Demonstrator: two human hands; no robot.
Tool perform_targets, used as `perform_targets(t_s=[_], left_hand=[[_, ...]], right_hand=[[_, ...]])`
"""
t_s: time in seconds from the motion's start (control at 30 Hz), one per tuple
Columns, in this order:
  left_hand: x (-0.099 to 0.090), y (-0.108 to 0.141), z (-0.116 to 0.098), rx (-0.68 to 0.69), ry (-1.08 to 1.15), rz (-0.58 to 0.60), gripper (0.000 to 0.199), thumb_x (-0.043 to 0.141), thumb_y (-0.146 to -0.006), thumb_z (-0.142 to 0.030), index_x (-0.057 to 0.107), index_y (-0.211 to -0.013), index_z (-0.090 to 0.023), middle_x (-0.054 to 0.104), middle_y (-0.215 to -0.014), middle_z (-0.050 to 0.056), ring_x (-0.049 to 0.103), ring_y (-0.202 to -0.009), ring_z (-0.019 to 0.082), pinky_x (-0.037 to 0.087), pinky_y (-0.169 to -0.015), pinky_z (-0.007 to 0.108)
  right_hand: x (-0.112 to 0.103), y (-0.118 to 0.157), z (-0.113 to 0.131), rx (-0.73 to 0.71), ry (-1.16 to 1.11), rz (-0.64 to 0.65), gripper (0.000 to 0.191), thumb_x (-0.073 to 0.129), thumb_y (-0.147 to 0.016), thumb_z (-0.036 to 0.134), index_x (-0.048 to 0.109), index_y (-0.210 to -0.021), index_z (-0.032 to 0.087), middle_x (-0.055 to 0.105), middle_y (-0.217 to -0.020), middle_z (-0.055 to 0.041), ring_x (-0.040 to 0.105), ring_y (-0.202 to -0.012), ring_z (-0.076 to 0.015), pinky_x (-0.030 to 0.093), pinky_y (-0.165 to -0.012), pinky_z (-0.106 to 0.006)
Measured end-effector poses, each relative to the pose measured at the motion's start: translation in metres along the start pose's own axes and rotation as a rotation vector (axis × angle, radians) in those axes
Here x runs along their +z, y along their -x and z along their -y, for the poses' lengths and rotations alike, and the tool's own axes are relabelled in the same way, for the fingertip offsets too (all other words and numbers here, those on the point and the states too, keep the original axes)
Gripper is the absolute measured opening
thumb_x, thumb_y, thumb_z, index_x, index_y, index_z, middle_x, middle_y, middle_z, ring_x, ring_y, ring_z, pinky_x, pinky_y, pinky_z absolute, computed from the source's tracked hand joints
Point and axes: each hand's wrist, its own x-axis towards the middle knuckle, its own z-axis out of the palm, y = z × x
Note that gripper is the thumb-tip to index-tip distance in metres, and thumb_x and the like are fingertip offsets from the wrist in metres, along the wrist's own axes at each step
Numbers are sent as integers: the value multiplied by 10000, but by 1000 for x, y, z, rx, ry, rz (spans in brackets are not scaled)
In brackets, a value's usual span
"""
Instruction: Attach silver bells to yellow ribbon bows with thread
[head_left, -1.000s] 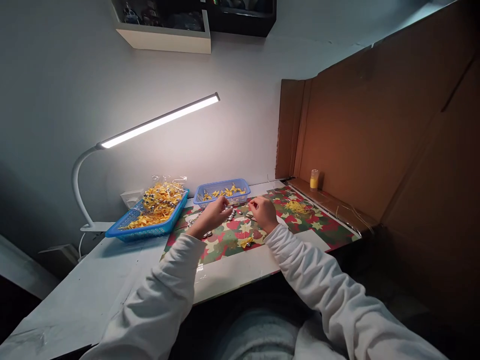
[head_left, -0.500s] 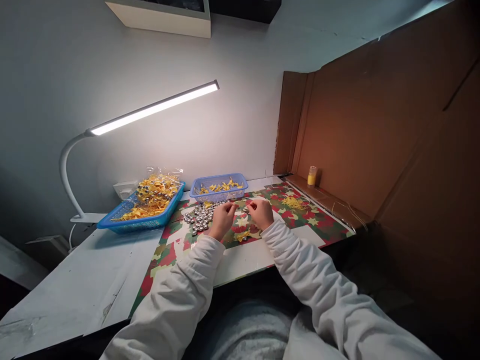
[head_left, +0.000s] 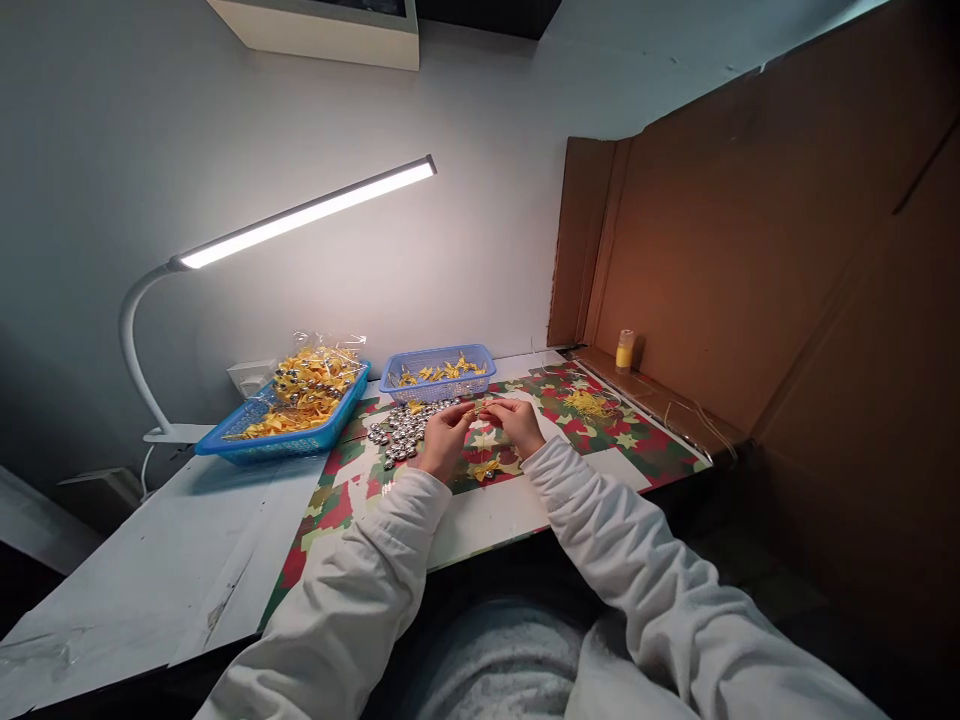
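Note:
My left hand [head_left: 444, 440] and my right hand [head_left: 516, 424] meet over the patterned sheet, their fingertips pinched close together. Between them they hold a thin yellow thread [head_left: 483, 440], which seems to run down to a yellow ribbon bow [head_left: 487, 468]. That bow lies on the sheet with a shiny silver ball at its side. Just left of my left hand spreads a pile of small silver balls [head_left: 405, 432], bell-like in look. The exact finger contact is too small to make out.
A blue basket [head_left: 281, 452] heaped with yellow bows stands at left, and a smaller blue-violet basket [head_left: 437, 390] holds more. Yellow threads [head_left: 590, 405] lie at right, near a small yellow bottle [head_left: 624, 352]. A lamp [head_left: 307, 215] shines above; cardboard [head_left: 720, 240] walls the right side.
My hands have come together; the gap between their fingertips has closed. The bow, baskets and silver pile look the same.

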Motion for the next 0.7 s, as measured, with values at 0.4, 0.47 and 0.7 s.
perform_targets(t_s=[0.4, 0.47, 0.7], left_hand=[[7, 9, -7, 142, -15, -35, 302, 721, -683, -395, 737, -842, -139, 742, -828, 102, 672, -734, 202, 536, -699, 324], [8, 9, -8, 156, -7, -35, 313, 724, -685, -406, 735, -845, -137, 740, -824, 102, 670, -730, 198, 535, -696, 319], [8, 9, -4, 188, -3, -21, 314, 726, -683, -419, 731, -831, -142, 735, -830, 110, 672, -746, 204, 539, -716, 335]], right_hand=[[-2, 4, 1, -16, -64, 0, 306, 804, -454, 292, 692, -702, 153, 670, -630, -1, 588, -602, -116, 488, -648, -285], [-2, 4, 1, -19, -76, -2, 298, 811, -450, 299, 656, -659, 154, 655, -613, 8, 592, -602, -116, 487, -652, -286], [-3, 4, 2, 143, -163, -2, 295, 837, -427, 261, 637, -619, 161, 646, -637, 20, 579, -633, -96, 477, -672, -260]])
